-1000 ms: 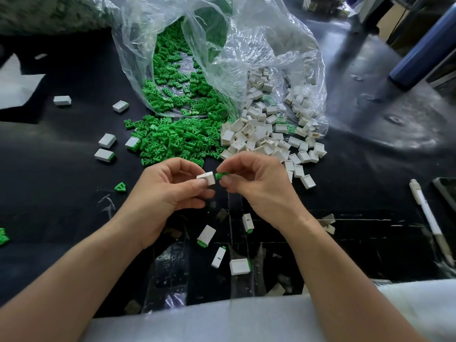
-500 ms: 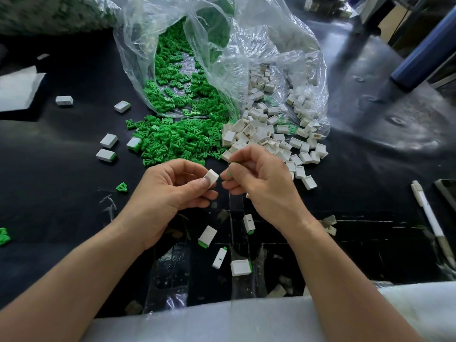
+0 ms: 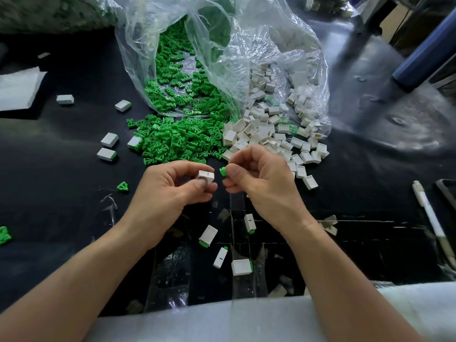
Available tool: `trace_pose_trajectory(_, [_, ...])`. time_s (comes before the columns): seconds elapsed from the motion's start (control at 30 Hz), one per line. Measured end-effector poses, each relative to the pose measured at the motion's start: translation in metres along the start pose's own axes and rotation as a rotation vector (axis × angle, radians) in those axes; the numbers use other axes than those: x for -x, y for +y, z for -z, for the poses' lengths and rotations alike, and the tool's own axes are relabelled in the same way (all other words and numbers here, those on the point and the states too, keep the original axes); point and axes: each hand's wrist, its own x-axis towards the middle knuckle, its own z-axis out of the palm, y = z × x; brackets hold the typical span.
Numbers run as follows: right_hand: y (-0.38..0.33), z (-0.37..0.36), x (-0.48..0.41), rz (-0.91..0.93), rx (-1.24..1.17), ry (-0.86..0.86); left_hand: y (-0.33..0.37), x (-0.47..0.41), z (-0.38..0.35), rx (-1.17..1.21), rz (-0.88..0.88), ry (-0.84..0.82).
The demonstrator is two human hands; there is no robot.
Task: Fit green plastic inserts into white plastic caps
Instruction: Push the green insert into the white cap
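My left hand (image 3: 170, 191) pinches a small white cap (image 3: 205, 176) between thumb and fingers. Just to its right, my right hand (image 3: 261, 183) pinches a green insert (image 3: 223, 171) at its fingertips; a small gap separates insert and cap. Behind the hands lies a heap of loose green inserts (image 3: 172, 141) and, to its right, a heap of white caps (image 3: 269, 139), both spilling out of a clear plastic bag (image 3: 259, 45). Several caps with green inserts in them (image 3: 241, 266) lie on the black table (image 3: 49, 193) below my hands.
More fitted caps (image 3: 106, 154) lie at the left, with a single green insert (image 3: 122, 186) nearby. A white pen (image 3: 430, 215) lies at the right edge beside a dark flat object (image 3: 447, 193). A blue cylinder (image 3: 424, 62) stands at the back right. White foam sheet (image 3: 222, 322) covers the near edge.
The right hand's fingertips, close against the cap half a second ago, have drawn slightly apart from it, so the green insert shows again. The left hand has turned the cap a little.
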Motion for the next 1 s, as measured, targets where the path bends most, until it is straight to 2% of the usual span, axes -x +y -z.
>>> trace_pose_trajectory(0.17, [0.0011,-0.0015,0.0002,0.050,0.107,0.025,-0.0022,0.0034,-0.0008,-0.062,-0.015,-0.038])
trace_pose_trajectory(0.37, [0.0040,-0.0033,0.0006,0.049,0.188,-0.059,-0.0030,0.0017,0.0023,-0.099,-0.094,-0.005])
trace_pose_trajectory(0.6, [0.0023,-0.0006,0.0007,0.048,0.064,-0.031,-0.0043,-0.0011,0.0014,-0.111,-0.085,0.023])
trace_pose_trajectory(1.0, [0.0040,-0.0004,0.0025,0.080,0.194,-0.055,-0.0030,0.0017,0.0000,-0.122,-0.073,-0.007])
